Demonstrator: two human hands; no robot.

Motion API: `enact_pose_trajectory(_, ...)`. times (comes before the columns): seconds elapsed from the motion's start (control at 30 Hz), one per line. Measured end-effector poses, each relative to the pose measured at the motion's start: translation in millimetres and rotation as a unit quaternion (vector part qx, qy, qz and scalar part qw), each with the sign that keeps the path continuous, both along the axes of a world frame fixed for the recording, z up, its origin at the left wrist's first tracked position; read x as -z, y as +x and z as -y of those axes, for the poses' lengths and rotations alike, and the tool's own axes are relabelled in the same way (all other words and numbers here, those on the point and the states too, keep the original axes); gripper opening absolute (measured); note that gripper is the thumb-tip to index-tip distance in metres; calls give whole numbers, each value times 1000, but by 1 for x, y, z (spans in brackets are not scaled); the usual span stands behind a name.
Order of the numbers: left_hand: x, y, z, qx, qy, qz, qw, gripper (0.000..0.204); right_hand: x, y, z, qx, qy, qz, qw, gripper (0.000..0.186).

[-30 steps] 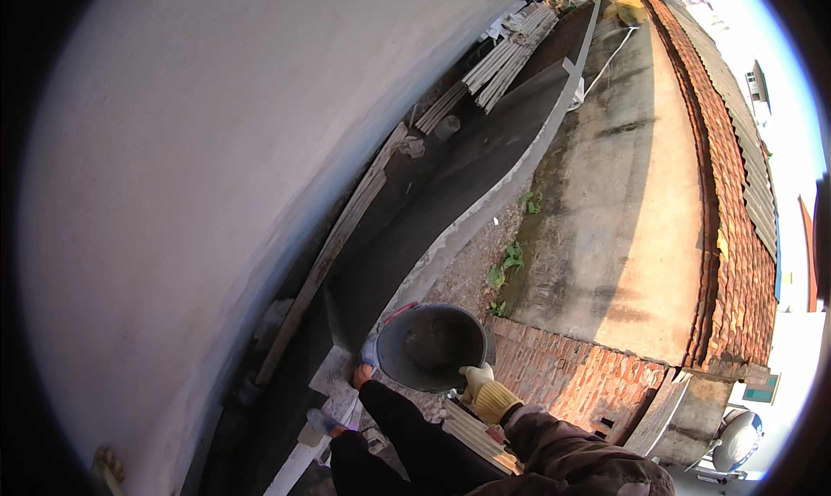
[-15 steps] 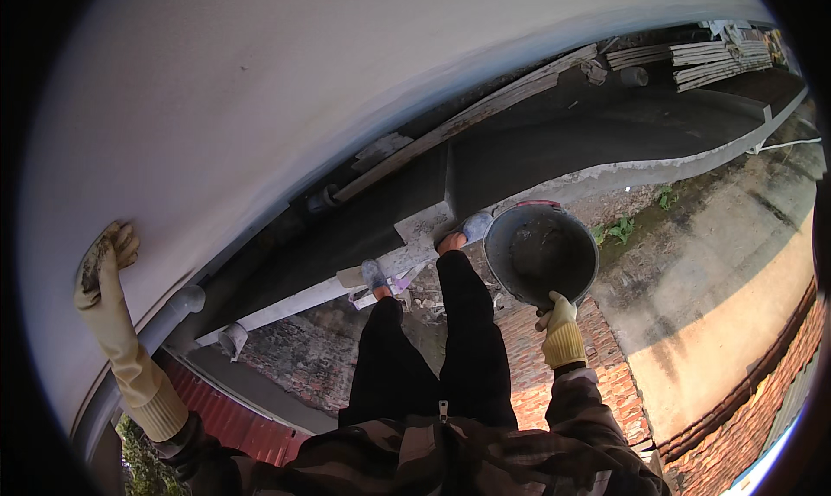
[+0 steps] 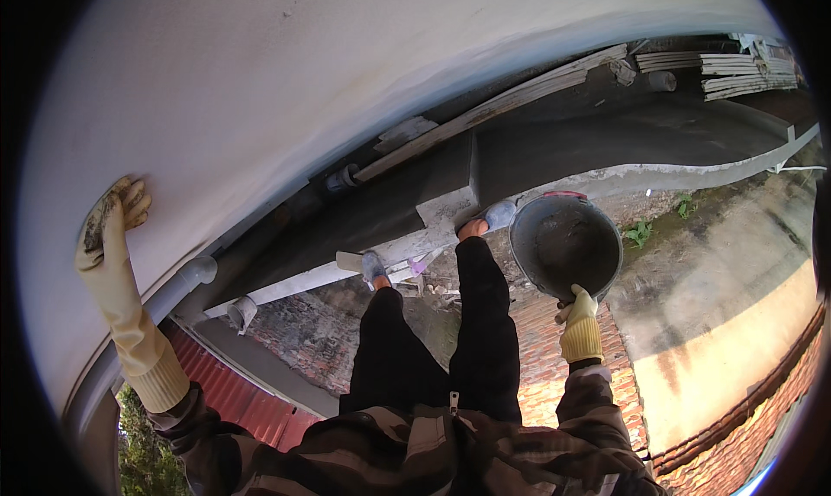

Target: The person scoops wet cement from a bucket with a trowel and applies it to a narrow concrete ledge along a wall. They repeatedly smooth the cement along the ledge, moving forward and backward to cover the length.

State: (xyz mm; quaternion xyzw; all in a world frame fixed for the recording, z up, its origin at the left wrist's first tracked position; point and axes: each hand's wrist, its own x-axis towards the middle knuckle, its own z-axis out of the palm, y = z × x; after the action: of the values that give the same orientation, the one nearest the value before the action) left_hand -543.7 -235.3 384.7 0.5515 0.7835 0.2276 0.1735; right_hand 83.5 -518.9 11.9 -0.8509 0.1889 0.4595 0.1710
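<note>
My right hand (image 3: 582, 327), in a cream glove with a yellow knitted cuff, grips the near rim of a dark bucket (image 3: 526, 238). A red piece shows on the bucket's far rim, and its inside is coated with grey, mortar-like residue. How deep any contents are I cannot tell. My left hand (image 3: 112, 223), in a long cream glove with dark smears, rests at the pale wall (image 3: 260, 80). Its fingers are slightly bent and hold nothing visible.
I stand with both feet on a narrow concrete ledge (image 3: 294, 290) above a drop. Behind it runs a dark channel (image 3: 589, 141) with long boards (image 3: 502, 106) along the wall. A grey pipe (image 3: 177, 288) is near my left arm. Brickwork and a red corrugated roof (image 3: 234, 392) lie below.
The view has shifted, so most things appear slightly further right and lower. My left hand has slid a little up the wall. My right hand keeps its grip on the bucket.
</note>
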Motion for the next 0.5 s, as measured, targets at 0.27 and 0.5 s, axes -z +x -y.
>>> enact_pose_trajectory(0.27, 1, 4, -3, 26, 8, 3, 1000, 33, -1, 2, 28, 24, -19, -8, 999, 29)
enact_pose_trajectory(0.5, 4, 0, -7, 26, 6, 14, 1000, 33, 2, -3, 55, 13, -28, 0, 1000, 30)
